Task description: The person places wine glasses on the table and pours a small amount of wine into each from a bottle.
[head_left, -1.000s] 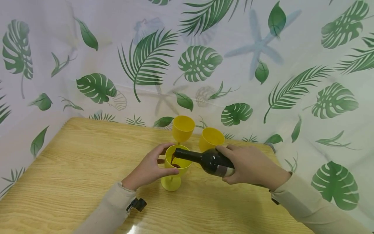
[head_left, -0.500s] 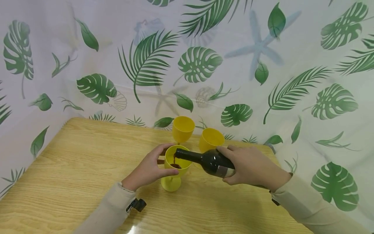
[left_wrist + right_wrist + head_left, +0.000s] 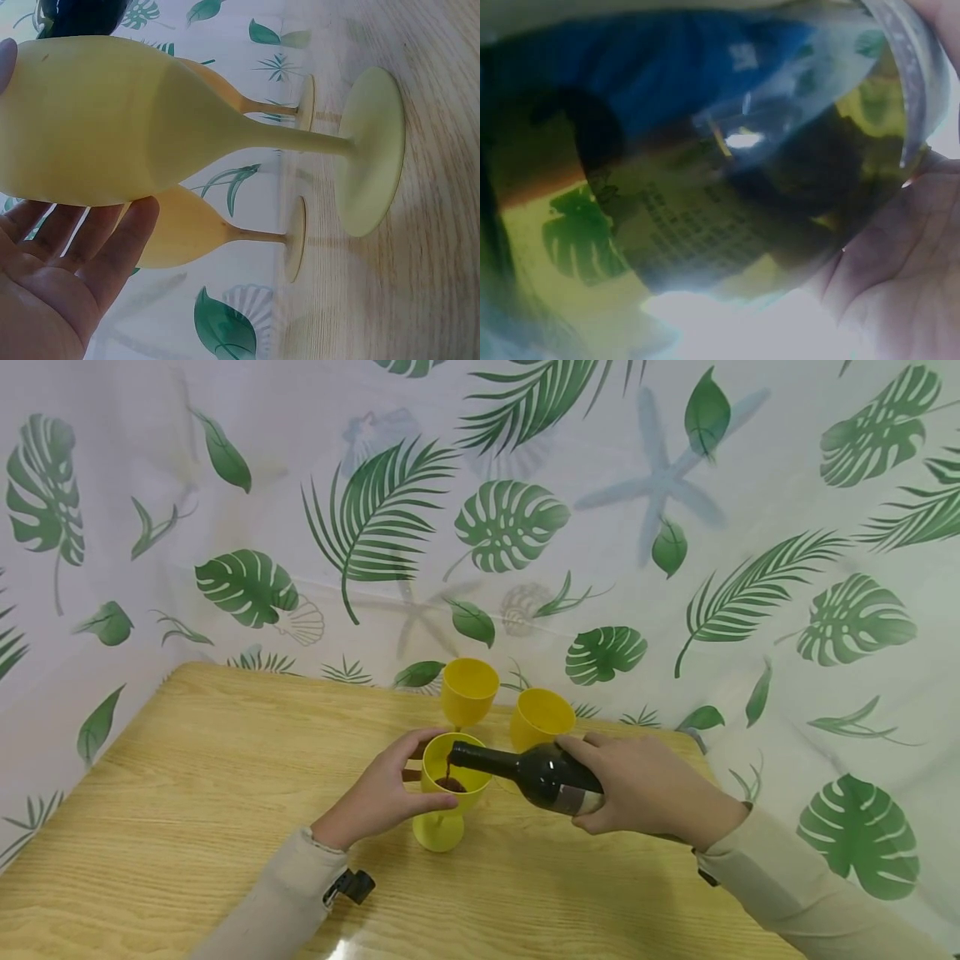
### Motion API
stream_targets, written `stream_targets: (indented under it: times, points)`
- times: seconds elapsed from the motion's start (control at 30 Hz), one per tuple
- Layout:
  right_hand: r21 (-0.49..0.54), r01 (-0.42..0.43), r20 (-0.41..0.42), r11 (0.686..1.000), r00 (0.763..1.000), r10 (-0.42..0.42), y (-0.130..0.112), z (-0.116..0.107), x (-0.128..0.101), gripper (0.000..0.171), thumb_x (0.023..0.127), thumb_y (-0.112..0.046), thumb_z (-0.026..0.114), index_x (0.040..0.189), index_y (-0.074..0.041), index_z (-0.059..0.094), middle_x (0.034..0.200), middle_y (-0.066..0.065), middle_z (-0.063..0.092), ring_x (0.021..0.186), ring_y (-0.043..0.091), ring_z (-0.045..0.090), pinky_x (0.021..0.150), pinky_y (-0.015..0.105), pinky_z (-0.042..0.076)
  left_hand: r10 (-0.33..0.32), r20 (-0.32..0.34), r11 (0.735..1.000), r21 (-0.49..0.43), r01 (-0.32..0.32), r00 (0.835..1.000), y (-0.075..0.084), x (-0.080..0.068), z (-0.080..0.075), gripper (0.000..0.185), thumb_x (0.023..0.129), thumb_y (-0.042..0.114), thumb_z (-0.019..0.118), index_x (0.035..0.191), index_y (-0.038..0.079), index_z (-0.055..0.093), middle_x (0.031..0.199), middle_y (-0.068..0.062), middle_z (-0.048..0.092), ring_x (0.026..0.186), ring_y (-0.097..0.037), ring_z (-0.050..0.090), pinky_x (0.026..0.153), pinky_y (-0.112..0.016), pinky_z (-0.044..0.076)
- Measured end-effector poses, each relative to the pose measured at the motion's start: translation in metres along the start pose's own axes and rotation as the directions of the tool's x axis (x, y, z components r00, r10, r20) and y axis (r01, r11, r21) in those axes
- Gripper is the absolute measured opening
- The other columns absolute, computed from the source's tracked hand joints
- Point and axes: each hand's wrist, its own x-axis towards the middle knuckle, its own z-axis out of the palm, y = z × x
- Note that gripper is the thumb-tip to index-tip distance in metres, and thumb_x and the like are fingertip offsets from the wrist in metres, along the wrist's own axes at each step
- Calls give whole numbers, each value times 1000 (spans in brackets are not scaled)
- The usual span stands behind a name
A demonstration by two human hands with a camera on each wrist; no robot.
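Observation:
A yellow goblet (image 3: 450, 793) stands on the wooden table (image 3: 187, 793), and my left hand (image 3: 382, 793) curls round its bowl. My right hand (image 3: 645, 789) grips a dark wine bottle (image 3: 540, 772) tipped almost level, its mouth over the goblet's rim. A thin dark red stream falls into the goblet, which holds dark liquid at the bottom. The left wrist view shows the goblet (image 3: 112, 120) sideways with my fingers (image 3: 112, 247) against its bowl. The right wrist view is filled by the bottle's dark glass (image 3: 705, 165) resting on my palm.
Two more yellow goblets (image 3: 468, 691) (image 3: 542, 717) stand just behind the one held, close to the bottle's neck. A leaf-printed curtain (image 3: 525, 527) hangs along the table's far and right edges. A black clip (image 3: 351, 887) sits at my left cuff.
Little has moved. The bottle stays tipped and the dark stream keeps running into the goblet, both hands holding their places.

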Motion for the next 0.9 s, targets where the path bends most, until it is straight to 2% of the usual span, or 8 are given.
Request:
stream_targets:
  times: [0.37,0.6,0.9]
  points:
    - [12,0,2,1000,1000,0,-1,1,-1,82,71,-48,89,138,-14,57,99,-3,64,62,8,51,56,27,47,-4,9,1000,4,4,1000,1,0,0,86,84,37,88,155,17,43,146,5,54,135,-20,51,107,-50,49]
    - [21,-1,-2,1000,1000,1,0,2,-2,81,71,-48,89,138,-15,57,100,-4,64,61,7,51,56,27,48,-1,8,1000,9,0,1000,0,0,0,84,84,38,88,154,24,45,146,7,54,134,-18,51,107,-48,49]
    - [3,5,-9,1000,1000,-5,0,2,-2,81,71,-48,89,137,-14,58,96,-3,63,61,7,50,55,27,46,0,5,1000,11,-1,1000,-1,0,0,86,83,39,88,155,21,44,146,6,54,134,-19,51,107,-49,49]
